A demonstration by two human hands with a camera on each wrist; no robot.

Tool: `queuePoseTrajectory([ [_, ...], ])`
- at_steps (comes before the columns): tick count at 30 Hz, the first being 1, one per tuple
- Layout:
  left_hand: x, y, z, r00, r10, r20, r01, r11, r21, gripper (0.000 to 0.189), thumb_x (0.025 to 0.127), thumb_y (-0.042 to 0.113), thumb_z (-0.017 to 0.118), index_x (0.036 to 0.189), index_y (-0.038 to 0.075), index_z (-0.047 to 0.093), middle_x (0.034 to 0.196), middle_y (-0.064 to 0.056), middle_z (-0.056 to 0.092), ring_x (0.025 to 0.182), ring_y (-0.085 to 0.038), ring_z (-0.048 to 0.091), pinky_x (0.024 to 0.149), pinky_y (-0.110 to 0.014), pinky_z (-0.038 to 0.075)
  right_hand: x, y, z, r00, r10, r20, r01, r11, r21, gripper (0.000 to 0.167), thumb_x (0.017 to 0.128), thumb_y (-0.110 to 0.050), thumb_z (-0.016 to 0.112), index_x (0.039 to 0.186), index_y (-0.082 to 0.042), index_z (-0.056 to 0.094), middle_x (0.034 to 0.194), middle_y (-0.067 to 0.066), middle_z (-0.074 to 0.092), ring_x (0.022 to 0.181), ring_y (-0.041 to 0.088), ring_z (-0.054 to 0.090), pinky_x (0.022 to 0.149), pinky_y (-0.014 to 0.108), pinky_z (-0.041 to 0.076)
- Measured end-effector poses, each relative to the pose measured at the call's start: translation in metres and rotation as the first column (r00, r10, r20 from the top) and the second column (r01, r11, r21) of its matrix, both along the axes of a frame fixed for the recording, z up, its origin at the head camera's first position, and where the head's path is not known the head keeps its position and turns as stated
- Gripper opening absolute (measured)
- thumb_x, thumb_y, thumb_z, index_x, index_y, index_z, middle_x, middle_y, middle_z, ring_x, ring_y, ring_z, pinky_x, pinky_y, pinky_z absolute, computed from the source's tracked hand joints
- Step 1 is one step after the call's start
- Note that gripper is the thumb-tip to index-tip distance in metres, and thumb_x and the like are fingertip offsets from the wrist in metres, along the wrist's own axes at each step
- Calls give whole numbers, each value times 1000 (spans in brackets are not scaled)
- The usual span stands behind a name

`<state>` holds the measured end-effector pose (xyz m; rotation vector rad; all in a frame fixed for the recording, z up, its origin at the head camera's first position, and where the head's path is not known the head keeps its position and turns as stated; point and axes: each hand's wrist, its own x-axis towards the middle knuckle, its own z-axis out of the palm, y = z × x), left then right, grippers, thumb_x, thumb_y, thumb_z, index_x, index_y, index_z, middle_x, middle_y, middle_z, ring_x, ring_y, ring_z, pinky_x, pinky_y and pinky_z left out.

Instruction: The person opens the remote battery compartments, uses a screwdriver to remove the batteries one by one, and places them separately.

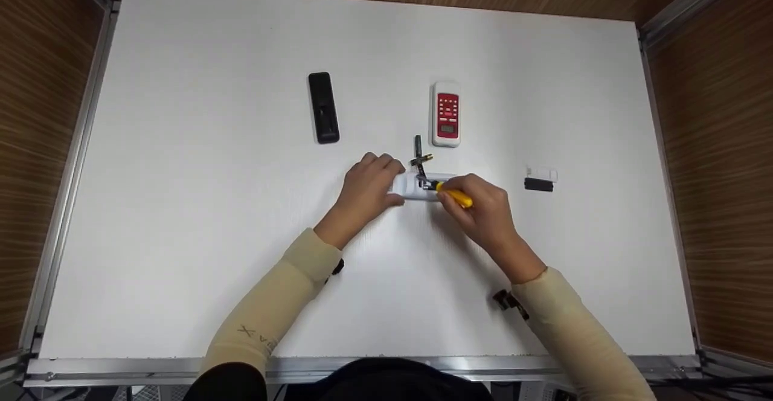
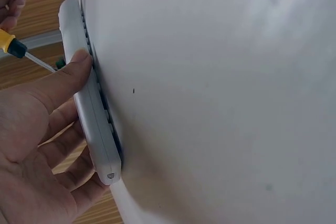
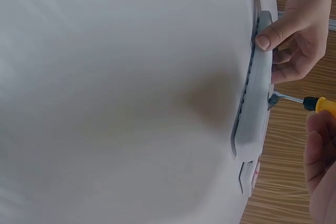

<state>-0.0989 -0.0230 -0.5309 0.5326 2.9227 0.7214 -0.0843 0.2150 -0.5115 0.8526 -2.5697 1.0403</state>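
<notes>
Right hand (image 1: 482,211) pinches screwdriver (image 1: 462,199), left hand (image 1: 370,185) grips face-down remote (image 1: 412,193). From afar, I judge skid possible: weak left grip could let remote twist under screwdriver.

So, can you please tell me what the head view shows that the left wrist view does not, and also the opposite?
Only the head view shows the long black remote and the white remote with a red button panel.

Only the left wrist view shows the small dark end window and the dark, button-like bumps along the underside of the pale plastic remote.

Both show that pale remote held by the left hand, the right hand, the yellow-handled screwdriver and the white tabletop.
</notes>
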Motion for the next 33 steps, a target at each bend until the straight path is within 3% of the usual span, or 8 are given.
queuePoseTrajectory([
  [12,0,3,1,1000,6,22,-6,1000,-5,54,75,34,87,119,10,66,115,-5,66,104,-27,57,86,-41,51,-3,12,0,1000,-28,5,28,999,-19,15,92,-21,72,99,-8,67,94,3,73,79,13,64,70,29,55],
  [17,0,3,1,999,12,33,-12,1000,-11,53,76,34,87,119,11,66,115,-5,66,104,-27,57,86,-42,51,-4,22,5,999,-27,23,28,999,-41,16,91,-19,73,100,-7,68,96,4,73,80,12,64,75,21,54],
  [23,-1,3,3,999,19,40,-17,999,-33,52,76,34,87,118,11,66,114,-5,66,102,-27,56,85,-41,51,-7,34,14,997,-9,74,14,997,-70,9,89,-13,74,94,-7,70,90,3,73,70,11,57,64,16,46],
  [33,-2,4,4,999,12,48,-11,999,-35,53,76,34,86,120,11,66,116,-6,65,104,-28,56,85,-42,51,-9,31,21,985,-22,172,16,999,38,9,88,-18,74,90,-10,70,86,-2,73,66,10,56,59,23,46],
])
